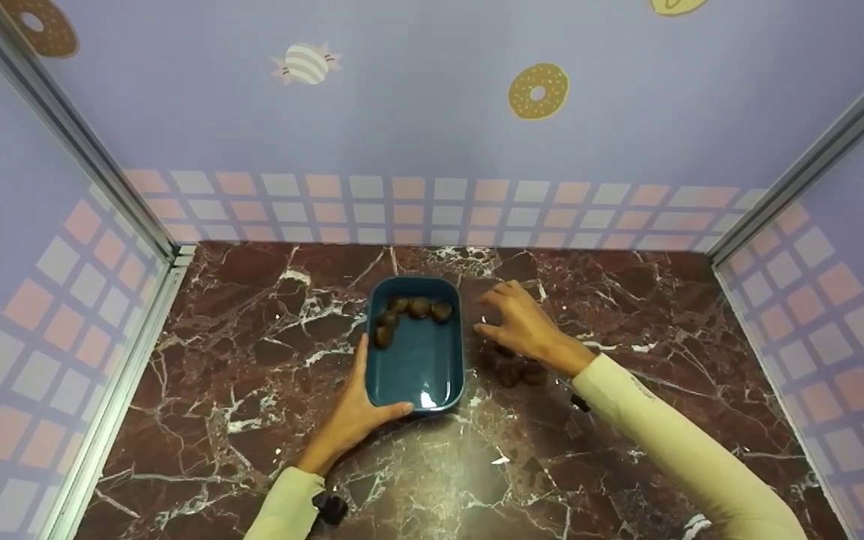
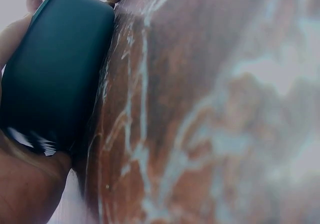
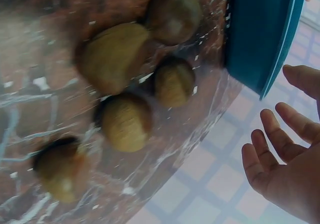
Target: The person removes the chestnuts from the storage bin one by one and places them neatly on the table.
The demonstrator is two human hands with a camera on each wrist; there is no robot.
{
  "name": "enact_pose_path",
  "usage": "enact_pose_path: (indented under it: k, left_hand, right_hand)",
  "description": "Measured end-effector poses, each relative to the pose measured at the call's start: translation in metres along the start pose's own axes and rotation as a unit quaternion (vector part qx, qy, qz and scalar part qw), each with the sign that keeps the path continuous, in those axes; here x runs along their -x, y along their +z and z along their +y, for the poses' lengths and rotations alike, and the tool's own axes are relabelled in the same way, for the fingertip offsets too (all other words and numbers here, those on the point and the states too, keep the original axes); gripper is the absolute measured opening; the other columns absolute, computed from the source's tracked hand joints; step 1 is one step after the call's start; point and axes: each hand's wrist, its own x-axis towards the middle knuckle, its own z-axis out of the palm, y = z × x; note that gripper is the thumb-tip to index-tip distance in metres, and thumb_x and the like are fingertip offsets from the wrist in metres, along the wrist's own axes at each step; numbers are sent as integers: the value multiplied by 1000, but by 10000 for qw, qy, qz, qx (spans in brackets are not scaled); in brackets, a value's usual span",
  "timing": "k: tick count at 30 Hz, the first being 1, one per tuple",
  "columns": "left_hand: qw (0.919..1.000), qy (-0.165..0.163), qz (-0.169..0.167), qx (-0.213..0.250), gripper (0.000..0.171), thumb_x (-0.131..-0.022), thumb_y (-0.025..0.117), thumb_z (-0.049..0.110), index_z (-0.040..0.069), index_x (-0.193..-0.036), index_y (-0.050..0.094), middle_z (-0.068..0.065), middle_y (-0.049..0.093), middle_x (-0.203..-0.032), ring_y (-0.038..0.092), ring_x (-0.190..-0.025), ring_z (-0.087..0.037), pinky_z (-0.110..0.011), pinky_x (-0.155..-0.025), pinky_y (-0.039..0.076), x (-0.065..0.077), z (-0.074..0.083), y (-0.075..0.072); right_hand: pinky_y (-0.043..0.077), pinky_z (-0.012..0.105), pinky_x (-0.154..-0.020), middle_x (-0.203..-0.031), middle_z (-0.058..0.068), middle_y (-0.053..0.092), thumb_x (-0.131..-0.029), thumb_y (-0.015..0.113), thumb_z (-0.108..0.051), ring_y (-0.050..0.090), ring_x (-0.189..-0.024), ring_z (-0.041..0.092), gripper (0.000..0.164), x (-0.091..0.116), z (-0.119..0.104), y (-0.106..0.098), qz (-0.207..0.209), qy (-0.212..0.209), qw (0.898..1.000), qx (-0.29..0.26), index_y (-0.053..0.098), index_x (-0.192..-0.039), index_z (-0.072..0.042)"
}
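Note:
A deep blue-green rectangular dish (image 1: 418,371) rests on the marble surface. Several chestnuts (image 1: 418,307) lie inside it, along the far end and down the left side. My left hand (image 1: 357,409) grips the dish's near left corner, fingers along the side and thumb over the near rim. To the right of the dish, my right hand (image 1: 523,324) hovers with spread, slightly bent fingers and holds nothing. Under its wrist side, more chestnuts (image 1: 508,371) sit loose in a cluster, partly hidden in the head view. The right wrist view shows several of these chestnuts (image 3: 126,126), brown with tan bases.
The dark red marble tabletop (image 1: 274,435) has white veins. A purple back wall (image 1: 432,120) with pink and white squares stands behind it, and side walls close in on the left and right. A metal rail (image 1: 128,382) runs along the left edge.

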Motion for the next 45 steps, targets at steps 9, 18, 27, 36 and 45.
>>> enact_pose_path:
  k: [9,18,27,36,45]
  left_hand:
    - [9999,-3,-83,129,135,-70,95,27,29,-164,-3,-12,-1,-169,4,-154,-36,-63,-119,8,0,-2,0]
    - [9999,66,-72,126,135,-71,93,12,24,-164,-3,-13,-3,-169,2,-154,-36,-63,-120,4,0,-1,1]
    - [10000,17,-36,10,135,-71,94,20,33,-163,-3,-13,0,-169,6,-153,-36,-61,-120,7,2,0,0]
    - [9999,102,-40,14,133,-71,94,17,26,-164,-1,-13,2,-169,6,-154,-34,-61,-120,9,-2,0,3]
    - [9999,126,-13,99,133,-71,93,15,26,-164,-1,-13,2,-169,6,-154,-34,-61,-120,8,-1,-1,1]
  right_hand:
    - [43,45,-100,-114,9,68,-85,82,-30,54,-110,29,41,-23,-15,19,-269,-182,9995,1,72,-116,-5]
    - [38,51,-98,-113,11,71,-79,88,-22,51,-107,33,41,-44,-19,44,-309,-249,9982,459,73,-113,-5]
    - [38,48,-86,-105,12,73,-75,89,-22,49,-95,34,41,-54,-23,58,-313,-390,9910,1239,76,-110,-4]
    - [41,50,-79,-88,13,71,-76,86,-13,50,-92,38,17,-58,-26,61,-402,-314,9820,1817,74,-85,-5]
    - [44,50,-81,-90,14,73,-82,82,-17,50,-94,38,13,-61,-35,62,-801,-281,9738,2109,75,-82,-6]
